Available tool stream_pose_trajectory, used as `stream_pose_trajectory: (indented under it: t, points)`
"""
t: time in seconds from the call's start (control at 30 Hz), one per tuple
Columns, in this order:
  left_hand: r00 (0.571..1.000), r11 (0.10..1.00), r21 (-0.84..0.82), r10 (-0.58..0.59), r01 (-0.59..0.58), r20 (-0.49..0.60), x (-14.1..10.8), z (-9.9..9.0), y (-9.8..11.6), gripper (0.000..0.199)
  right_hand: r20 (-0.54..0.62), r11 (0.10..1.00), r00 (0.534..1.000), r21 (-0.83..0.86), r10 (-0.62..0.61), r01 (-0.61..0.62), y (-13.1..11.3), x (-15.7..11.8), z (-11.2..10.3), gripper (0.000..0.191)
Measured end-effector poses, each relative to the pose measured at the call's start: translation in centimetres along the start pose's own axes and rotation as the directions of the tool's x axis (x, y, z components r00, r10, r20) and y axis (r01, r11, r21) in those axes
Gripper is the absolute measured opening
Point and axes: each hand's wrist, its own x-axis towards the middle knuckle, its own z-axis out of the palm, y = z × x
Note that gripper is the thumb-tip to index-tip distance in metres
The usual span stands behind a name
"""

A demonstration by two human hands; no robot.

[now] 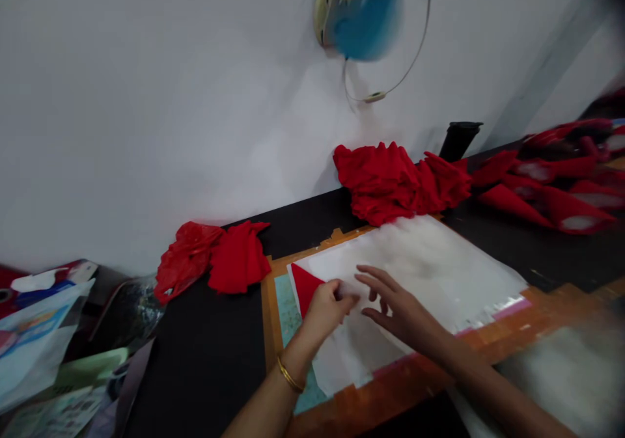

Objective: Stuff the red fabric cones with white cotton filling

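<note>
A white sheet point(439, 269) lies on the black table, with brown tape around its edges. On its left part rests a flat red piece of fabric point(305, 286), a pointed corner showing. My left hand point(328, 306), with a gold bangle at the wrist, is over the right side of this red piece, thumb and fingers curled close together; what they hold, if anything, is too small to make out. Just to the right, my right hand point(393, 304) hovers above the white sheet with its fingers apart and nothing between them.
Heaped red fabric point(385, 181) sits by the wall, with a black container point(459, 140) behind it. Red cone-like pieces point(551, 200) lie at the right. A red plastic bag point(188, 256) and folded red fabric point(239, 259) are at the left. Bags and papers point(41, 340) fill the far left.
</note>
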Motion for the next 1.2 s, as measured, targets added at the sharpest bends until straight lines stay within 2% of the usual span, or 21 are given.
stream_pose_trajectory:
  t: [0.1, 0.17, 0.2, 0.27, 0.33, 0.4, 0.47, 0.53, 0.6, 0.7, 0.77, 0.87, 0.93, 0.97, 1.07, 1.2]
  points:
    - [0.998, 0.995, -0.102, -0.008, 0.014, 0.054, -1.4, 1.3, -0.4, 0.023, 0.014, 0.998, 0.999, 0.019, -0.052, 0.052, -0.9, -0.2, 2.2, 0.034]
    - [0.999, 0.988, -0.154, -0.005, 0.013, 0.051, -2.6, 1.2, -1.1, 0.037, -0.002, 1.0, 1.0, 0.007, -0.028, 0.028, -0.4, -0.9, 2.9, 0.027]
    - [1.0, 0.992, -0.127, 0.019, -0.017, 0.018, -3.2, 0.8, -1.6, 0.042, -0.015, 1.0, 1.0, 0.008, 0.008, -0.007, 0.0, -1.3, 3.0, 0.025]
    - [0.984, 0.986, 0.097, 0.148, -0.139, -0.101, -4.3, -0.4, -2.5, 0.046, -0.059, 0.992, 0.991, 0.019, 0.124, -0.123, 0.8, -2.0, 2.8, 0.019]
    - [0.926, 0.878, 0.421, 0.328, -0.226, -0.186, -5.1, -1.9, -3.4, 0.044, -0.111, 0.959, 0.953, 0.052, 0.283, -0.279, 1.3, -2.4, 2.2, 0.013]
    - [0.888, 0.742, 0.637, 0.418, -0.21, -0.194, -5.4, -3.0, -4.0, 0.044, -0.117, 0.888, 0.883, 0.141, 0.454, -0.438, 1.2, -2.4, 1.6, 0.017]
    - [0.886, 0.673, 0.723, 0.419, -0.157, -0.198, -5.1, -3.6, -4.4, 0.043, -0.043, 0.782, 0.809, 0.293, 0.586, -0.55, 0.7, -2.1, 1.6, 0.023]
    - [0.889, 0.693, 0.707, 0.403, -0.139, -0.22, -4.3, -3.8, -4.4, 0.035, 0.067, 0.665, 0.766, 0.452, 0.639, -0.594, -0.3, -1.6, 2.2, 0.026]
    - [0.887, 0.754, 0.637, 0.394, -0.162, -0.24, -3.3, -3.8, -4.1, 0.024, 0.125, 0.57, 0.76, 0.588, 0.638, -0.574, -1.4, -1.0, 3.3, 0.026]
    - [0.876, 0.812, 0.544, 0.405, -0.212, -0.263, -1.8, -4.0, -3.0, 0.021, 0.101, 0.475, 0.768, 0.732, 0.633, -0.488, -2.7, 0.1, 5.3, 0.024]
    - [0.862, 0.827, 0.512, 0.418, -0.231, -0.287, -1.2, -4.2, -2.0, 0.022, 0.038, 0.494, 0.782, 0.756, 0.623, -0.43, -3.3, 0.9, 6.4, 0.019]
    - [0.845, 0.842, 0.465, 0.441, -0.273, -0.302, -1.2, -4.3, -0.4, 0.022, -0.09, 0.674, 0.849, 0.654, 0.52, -0.344, -3.8, 2.4, 7.5, 0.01]
    - [0.838, 0.821, 0.461, 0.484, -0.336, -0.252, -1.7, -4.0, 0.5, 0.021, -0.154, 0.785, 0.891, 0.552, 0.427, -0.281, -3.9, 3.3, 8.0, 0.013]
    - [0.833, 0.798, 0.478, 0.51, -0.366, -0.214, -2.1, -3.7, 0.8, 0.022, -0.17, 0.814, 0.901, 0.519, 0.399, -0.263, -3.9, 3.7, 8.3, 0.014]
    - [0.823, 0.702, 0.588, 0.559, -0.402, -0.104, -3.2, -2.5, 1.4, 0.025, -0.166, 0.819, 0.9, 0.504, 0.404, -0.274, -3.6, 4.2, 9.5, 0.012]
    - [0.815, 0.623, 0.652, 0.579, -0.432, -0.012, -5.0, -0.9, 1.1, 0.026, -0.152, 0.776, 0.881, 0.555, 0.449, -0.299, -3.0, 3.5, 10.7, 0.026]
